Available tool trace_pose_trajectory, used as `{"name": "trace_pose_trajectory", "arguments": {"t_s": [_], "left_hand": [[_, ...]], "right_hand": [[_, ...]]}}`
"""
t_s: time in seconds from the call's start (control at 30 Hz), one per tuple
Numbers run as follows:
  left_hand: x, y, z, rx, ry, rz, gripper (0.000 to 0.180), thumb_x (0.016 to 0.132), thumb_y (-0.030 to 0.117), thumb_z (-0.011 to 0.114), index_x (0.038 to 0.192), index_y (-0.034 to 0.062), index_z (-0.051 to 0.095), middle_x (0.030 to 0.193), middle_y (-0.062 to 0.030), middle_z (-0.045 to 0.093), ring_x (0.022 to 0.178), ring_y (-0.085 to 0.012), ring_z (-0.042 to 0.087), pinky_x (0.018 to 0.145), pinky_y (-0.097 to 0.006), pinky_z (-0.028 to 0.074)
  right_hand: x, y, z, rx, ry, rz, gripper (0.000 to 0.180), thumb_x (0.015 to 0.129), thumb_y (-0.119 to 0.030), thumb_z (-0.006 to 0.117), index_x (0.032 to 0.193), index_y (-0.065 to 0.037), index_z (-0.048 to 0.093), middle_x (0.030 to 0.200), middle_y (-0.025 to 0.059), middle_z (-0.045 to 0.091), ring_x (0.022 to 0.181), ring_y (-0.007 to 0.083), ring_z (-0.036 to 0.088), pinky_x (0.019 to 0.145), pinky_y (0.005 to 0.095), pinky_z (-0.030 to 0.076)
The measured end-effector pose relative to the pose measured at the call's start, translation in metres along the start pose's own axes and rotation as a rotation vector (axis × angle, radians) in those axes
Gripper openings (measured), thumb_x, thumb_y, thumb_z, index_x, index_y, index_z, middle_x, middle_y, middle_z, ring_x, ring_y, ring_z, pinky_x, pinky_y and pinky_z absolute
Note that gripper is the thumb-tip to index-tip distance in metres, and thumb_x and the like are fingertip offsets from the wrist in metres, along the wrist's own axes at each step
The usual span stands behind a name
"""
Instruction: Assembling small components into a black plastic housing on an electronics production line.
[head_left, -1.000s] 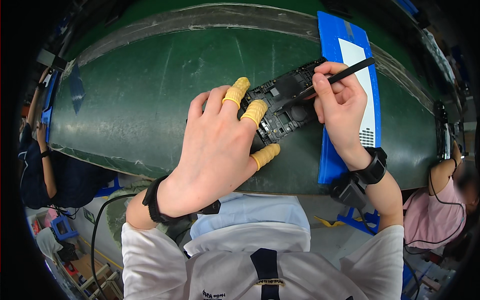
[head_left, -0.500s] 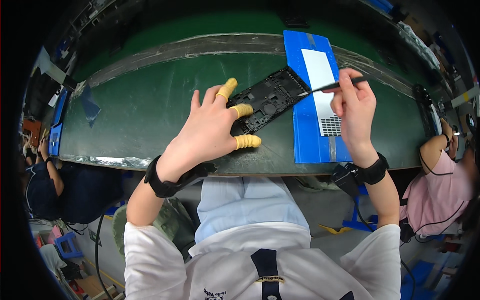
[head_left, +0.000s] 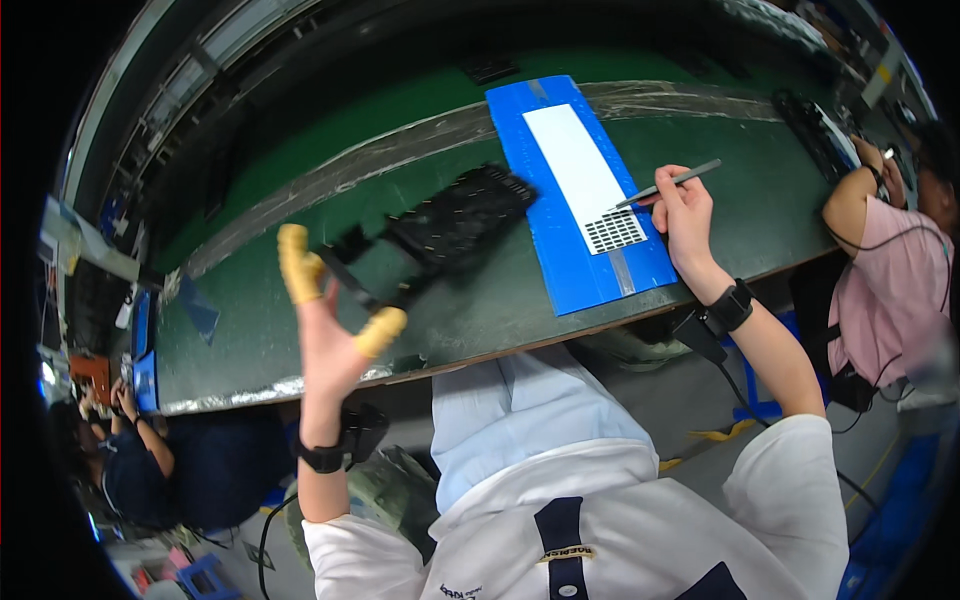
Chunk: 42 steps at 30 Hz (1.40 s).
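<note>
My left hand (head_left: 335,335), with yellow finger cots on the thumb and fingers, is at the left end of a black phone frame (head_left: 450,225). Thumb and fingers straddle that end and seem to grip it; motion blurs the frame. Green tabletop shows through a gap in its left part. In my right hand (head_left: 686,215), grey tweezers (head_left: 690,174) are pinched, their tip over a white sheet (head_left: 565,155) just above its rows of small black stickers (head_left: 615,231). The sheet lies on a blue board (head_left: 540,235).
A green worktable (head_left: 450,330) spans the view, with a dark taped strip (head_left: 400,135) across it. Dark items lie at its far side. A person in a pink top (head_left: 880,300) is at the right; another person (head_left: 130,450) is at the lower left. Cables hang below the table.
My left hand has moved left, and the phone frame has shifted left and blurred. The tweezers have gone from the frame's right end to the sticker sheet. The whole view has tilted.
</note>
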<state>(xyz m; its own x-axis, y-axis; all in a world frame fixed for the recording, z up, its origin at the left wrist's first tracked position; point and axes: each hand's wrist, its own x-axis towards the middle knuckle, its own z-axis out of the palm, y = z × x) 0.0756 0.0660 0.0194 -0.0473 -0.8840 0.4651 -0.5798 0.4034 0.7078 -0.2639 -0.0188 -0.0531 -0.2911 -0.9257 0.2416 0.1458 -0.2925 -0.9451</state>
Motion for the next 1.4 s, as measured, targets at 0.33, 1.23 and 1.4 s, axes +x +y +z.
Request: {"name": "trace_pose_trajectory", "arguments": {"t_s": [0.33,1.23,1.4], "left_hand": [[0.122,0.001,-0.021,0.705,-0.349,-0.155,0.093,0.053,0.026,0.072,0.126,0.0017,0.020,0.110,-0.0281,0.040,0.104,-0.0342,0.041,0.087,-0.035,0.034],[0.175,-0.171,-0.054,0.829,-0.069,-0.433,0.101,0.047,0.036,0.073,0.124,-0.0007,0.018,0.104,-0.0244,0.045,0.100,-0.0352,0.043,0.085,-0.039,0.035],[0.290,-0.214,-0.012,1.048,0.202,-0.637,0.080,0.058,0.043,0.069,0.115,0.0033,0.029,0.121,-0.0207,0.028,0.115,-0.0320,0.022,0.086,-0.053,0.023]], "right_hand": [[-0.002,-0.002,-0.001,-0.029,0.032,0.012,0.015,0.082,-0.014,0.049,0.086,0.000,0.046,0.054,0.0033,0.049,0.036,0.0041,0.035,0.035,0.0171,0.027],[0.002,-0.005,0.002,-0.007,0.055,0.133,0.012,0.084,-0.013,0.045,0.089,-0.002,0.045,0.047,0.0004,0.043,0.032,0.0026,0.032,0.033,0.0160,0.026],[0.000,-0.005,0.003,-0.026,0.065,0.142,0.011,0.084,-0.010,0.043,0.089,-0.001,0.044,0.050,0.0027,0.047,0.031,0.0027,0.031,0.032,0.0165,0.024]]}}
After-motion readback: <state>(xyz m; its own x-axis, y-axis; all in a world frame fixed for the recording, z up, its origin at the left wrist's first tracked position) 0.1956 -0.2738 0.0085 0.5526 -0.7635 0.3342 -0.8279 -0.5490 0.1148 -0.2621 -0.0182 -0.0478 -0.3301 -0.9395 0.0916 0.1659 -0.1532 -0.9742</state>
